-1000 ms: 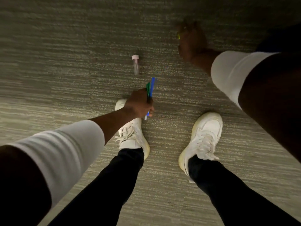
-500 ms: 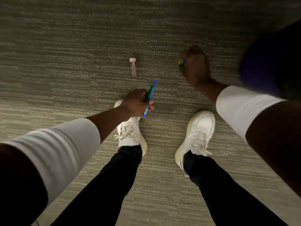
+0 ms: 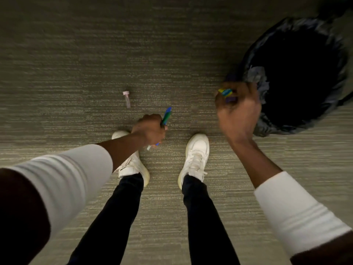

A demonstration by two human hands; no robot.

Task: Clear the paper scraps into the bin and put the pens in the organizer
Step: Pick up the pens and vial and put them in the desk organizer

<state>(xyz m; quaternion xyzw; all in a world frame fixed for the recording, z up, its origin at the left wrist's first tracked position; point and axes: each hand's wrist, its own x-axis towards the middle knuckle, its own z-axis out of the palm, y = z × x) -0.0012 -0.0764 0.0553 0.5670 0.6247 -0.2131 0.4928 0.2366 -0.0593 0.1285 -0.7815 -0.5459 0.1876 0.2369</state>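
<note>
Bin (image 3: 254, 54) (black-lined) stands on striped grey carpet (image 3: 76, 54).

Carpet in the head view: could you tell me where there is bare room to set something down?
The carpet is bare left of and beyond the small pink-capped tube. It is crowded between the left hand, the white shoes and the right hand beside the bin.

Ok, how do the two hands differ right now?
The left hand grips blue and green pens low above the carpet, in front of the left shoe; the right hand is closed on small coloured scraps at the bin rim. The left looks sharp, the right blurred. Both are fisted, with white sleeves.
</note>
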